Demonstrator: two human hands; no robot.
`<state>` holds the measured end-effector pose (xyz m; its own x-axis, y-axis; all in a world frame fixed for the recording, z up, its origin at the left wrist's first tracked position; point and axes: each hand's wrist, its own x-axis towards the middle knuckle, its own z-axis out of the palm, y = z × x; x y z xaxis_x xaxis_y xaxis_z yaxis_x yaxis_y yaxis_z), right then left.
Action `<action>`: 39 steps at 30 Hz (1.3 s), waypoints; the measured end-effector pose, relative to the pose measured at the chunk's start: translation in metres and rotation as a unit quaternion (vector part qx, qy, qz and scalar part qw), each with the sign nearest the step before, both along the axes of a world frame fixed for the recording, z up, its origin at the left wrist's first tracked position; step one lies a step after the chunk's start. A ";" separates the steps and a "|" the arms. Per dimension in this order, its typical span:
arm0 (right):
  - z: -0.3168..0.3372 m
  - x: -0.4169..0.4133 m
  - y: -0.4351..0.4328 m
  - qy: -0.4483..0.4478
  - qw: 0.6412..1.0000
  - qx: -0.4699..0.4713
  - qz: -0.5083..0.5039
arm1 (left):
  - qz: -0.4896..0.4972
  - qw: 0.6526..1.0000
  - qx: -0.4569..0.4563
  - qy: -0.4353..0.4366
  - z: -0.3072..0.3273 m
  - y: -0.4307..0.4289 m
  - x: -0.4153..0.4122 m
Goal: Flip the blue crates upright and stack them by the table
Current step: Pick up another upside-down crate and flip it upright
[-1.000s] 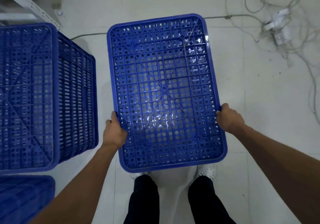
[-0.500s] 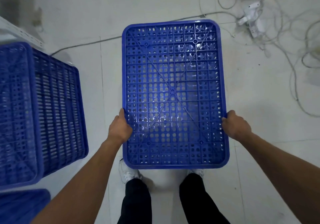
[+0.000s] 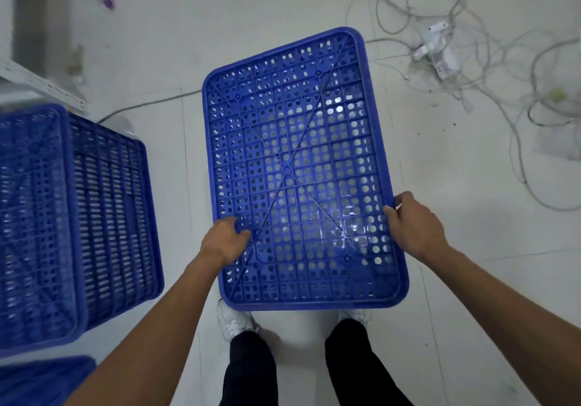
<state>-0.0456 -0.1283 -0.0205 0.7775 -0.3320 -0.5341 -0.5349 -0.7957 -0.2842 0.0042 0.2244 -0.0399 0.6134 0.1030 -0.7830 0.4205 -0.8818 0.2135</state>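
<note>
I hold a blue perforated crate (image 3: pixel 298 166) upside down above the floor, its gridded bottom facing me and its far end skewed to the right. My left hand (image 3: pixel 221 242) grips its left edge, thumb lying on the bottom panel. My right hand (image 3: pixel 415 228) clasps the right edge. Another upside-down blue crate (image 3: pixel 72 217) stands on the floor at the left, its slotted side wall showing. A third blue crate's corner (image 3: pixel 44 380) shows at the bottom left.
A tangle of white cables and a power strip (image 3: pixel 437 50) lies on the white tiled floor at the upper right. A white metal shelf frame (image 3: pixel 41 84) stands at the upper left. My feet in white shoes (image 3: pixel 235 320) are just under the held crate.
The held crate has rotated clockwise, its far end swinging right. My left thumb has slid onto the bottom panel. The view has shifted, so the left crate appears lower.
</note>
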 end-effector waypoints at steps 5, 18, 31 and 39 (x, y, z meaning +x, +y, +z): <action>0.025 -0.001 0.037 -0.047 0.999 0.010 0.007 | 0.024 0.994 -0.097 -0.039 0.032 -0.003 0.003; 0.078 0.010 0.165 -0.108 0.984 0.134 0.041 | -0.016 0.965 -0.226 -0.131 0.098 -0.021 -0.038; 0.044 0.018 0.194 -0.125 0.971 0.156 -0.129 | 0.033 0.983 -0.073 -0.165 0.112 0.057 -0.057; -0.004 -0.024 0.153 0.065 0.940 0.212 -0.260 | 0.221 0.954 -0.146 -0.141 0.092 0.118 -0.063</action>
<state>-0.0695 0.0247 -0.0247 0.4880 -0.3861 -0.7828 -0.8723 -0.2470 -0.4220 -0.0587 0.3419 0.0518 0.7507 0.2037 -0.6284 0.6276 -0.5168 0.5823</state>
